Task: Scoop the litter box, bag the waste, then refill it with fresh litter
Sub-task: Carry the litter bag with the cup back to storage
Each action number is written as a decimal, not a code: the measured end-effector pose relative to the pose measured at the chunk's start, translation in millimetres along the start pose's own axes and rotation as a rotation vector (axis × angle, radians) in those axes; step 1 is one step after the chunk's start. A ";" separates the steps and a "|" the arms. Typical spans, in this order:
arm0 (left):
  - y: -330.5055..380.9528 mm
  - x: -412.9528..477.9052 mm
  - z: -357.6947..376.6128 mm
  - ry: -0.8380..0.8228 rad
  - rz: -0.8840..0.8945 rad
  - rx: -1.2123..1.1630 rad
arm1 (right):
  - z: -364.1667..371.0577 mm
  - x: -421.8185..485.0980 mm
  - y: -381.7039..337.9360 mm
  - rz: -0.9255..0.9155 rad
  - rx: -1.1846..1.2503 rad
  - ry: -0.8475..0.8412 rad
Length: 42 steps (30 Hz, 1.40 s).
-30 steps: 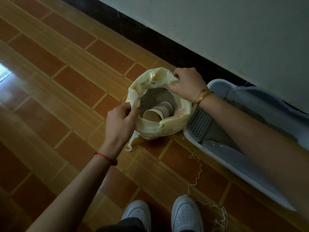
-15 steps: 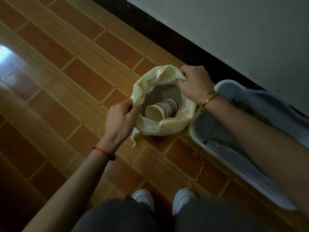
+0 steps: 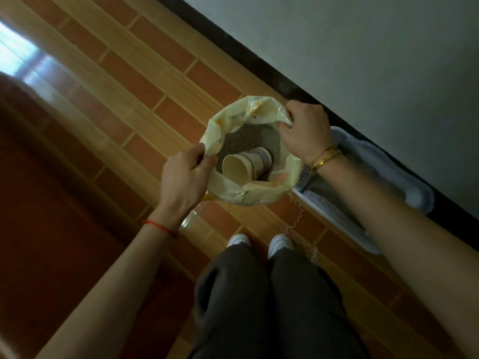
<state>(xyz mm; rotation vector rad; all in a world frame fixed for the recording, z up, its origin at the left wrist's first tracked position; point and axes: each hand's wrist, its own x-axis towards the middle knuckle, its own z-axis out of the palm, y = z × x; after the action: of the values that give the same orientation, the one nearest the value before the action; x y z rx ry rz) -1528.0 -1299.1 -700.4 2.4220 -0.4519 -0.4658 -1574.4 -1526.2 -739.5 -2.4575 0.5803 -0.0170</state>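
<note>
While your left hand (image 3: 184,177) and right hand (image 3: 305,136) are clamping the pale yellow plastic litter bag (image 3: 259,195), you are seemingly only beginning refilling the white plastic litter box (image 3: 342,225).

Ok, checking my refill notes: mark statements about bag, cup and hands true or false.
Both the left hand and right hand grip the cream plastic litter bag's rim. True.
The beige paper cup stands upright on the floor. False: it lies sideways on the grey litter granules inside the bag.
The white plastic litter box sits right of the bag. True.
The left hand holds the cup. False: it grips the bag's rim.
</note>
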 end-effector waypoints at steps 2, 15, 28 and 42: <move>27.8 -13.9 -29.4 -0.016 0.010 0.015 | -33.2 -14.6 -20.8 0.008 0.027 0.012; 202.2 -85.0 -172.6 -0.114 0.115 0.031 | -245.0 -104.0 -105.3 0.092 0.148 0.172; 301.6 -126.1 -228.9 -0.273 0.272 0.042 | -354.3 -196.4 -138.7 0.294 0.129 0.379; 349.5 -164.6 -266.8 -0.561 0.625 0.101 | -392.5 -326.2 -204.8 0.700 0.111 0.656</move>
<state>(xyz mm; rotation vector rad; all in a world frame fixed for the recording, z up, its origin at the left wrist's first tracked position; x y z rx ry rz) -1629.2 -1353.8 -245.2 2.0521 -1.4404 -0.8401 -1843.8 -1464.8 -264.0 -1.9842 1.6369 -0.5655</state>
